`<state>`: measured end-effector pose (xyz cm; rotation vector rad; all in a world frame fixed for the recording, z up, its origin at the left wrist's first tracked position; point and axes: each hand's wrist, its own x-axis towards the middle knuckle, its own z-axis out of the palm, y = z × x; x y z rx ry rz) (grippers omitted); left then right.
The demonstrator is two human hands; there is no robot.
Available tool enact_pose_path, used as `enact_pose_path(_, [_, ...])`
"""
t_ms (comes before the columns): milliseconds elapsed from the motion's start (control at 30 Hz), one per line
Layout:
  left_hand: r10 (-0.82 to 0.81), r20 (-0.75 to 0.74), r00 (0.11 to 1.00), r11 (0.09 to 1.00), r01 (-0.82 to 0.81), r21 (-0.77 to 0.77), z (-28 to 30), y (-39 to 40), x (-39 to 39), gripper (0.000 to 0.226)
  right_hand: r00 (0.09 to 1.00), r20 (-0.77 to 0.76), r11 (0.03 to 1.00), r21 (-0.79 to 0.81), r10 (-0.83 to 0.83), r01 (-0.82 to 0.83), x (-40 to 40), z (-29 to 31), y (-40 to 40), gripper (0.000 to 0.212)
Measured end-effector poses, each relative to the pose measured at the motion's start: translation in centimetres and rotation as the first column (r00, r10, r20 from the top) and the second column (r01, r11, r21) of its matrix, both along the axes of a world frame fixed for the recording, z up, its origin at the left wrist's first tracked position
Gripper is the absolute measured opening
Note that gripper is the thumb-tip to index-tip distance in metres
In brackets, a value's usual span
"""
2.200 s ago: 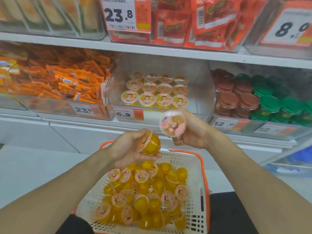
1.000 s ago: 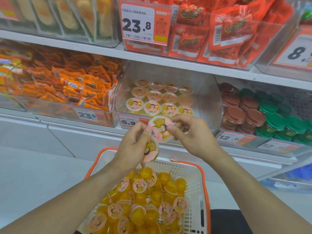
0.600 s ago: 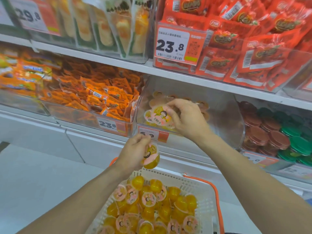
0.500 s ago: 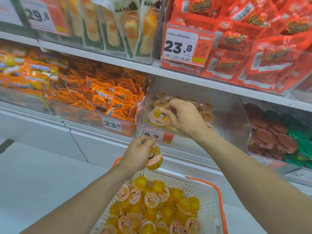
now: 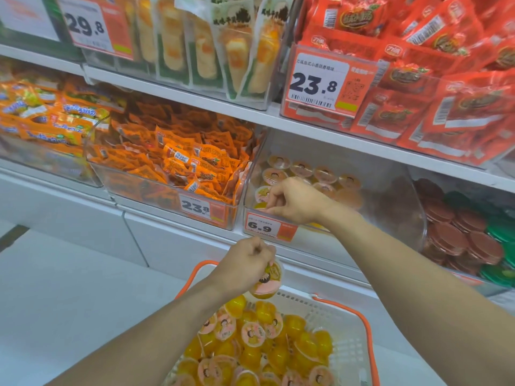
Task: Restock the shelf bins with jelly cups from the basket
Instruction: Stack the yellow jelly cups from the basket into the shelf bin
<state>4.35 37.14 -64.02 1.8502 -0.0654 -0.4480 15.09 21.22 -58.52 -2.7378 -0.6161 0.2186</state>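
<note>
Reaching up toward one o'clock, the right hand (image 5: 296, 200) is inside the clear shelf bin (image 5: 390, 190), knuckles up, wrist bent over the front lip just above the 6.9 price tag (image 5: 269, 227). Its fingers are curled downward at the front row of jelly cups (image 5: 312, 174); whether they pinch a cup there I cannot tell, the hand covers it. Down at six o'clock from that, the left hand (image 5: 246, 263) hangs in front of the shelf edge, forearm rising from seven o'clock, fingers clamped together on the rim of a single orange jelly cup (image 5: 267, 280), which dangles with its printed lid facing us. Directly below sits the white basket (image 5: 354, 344) with orange handles, piled with more orange cups (image 5: 250, 338). At nine o'clock of the jelly bin lies a bin of orange snack packets (image 5: 178, 154); at three o'clock, brown and green lidded tubs (image 5: 457, 232).
</note>
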Motion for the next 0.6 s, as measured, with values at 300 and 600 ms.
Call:
enact_pose_path(300, [-0.019, -0.005, 1.0, 1.0, 0.019, 0.009, 0.0, -0.1, 0.0, 0.032, 0.989, -0.149, 0.999, 0.027, -0.024, 0.028, 0.9, -0.9, -0.4, 0.004])
enact_pose_path(600, [0.069, -0.164, 0.984, 0.992, -0.085, -0.093, 0.6, -0.3, -0.2, 0.035, 0.977, -0.085, 0.92, 0.329, -0.194, 0.212, -1.2, -0.2, -2.3, 0.012])
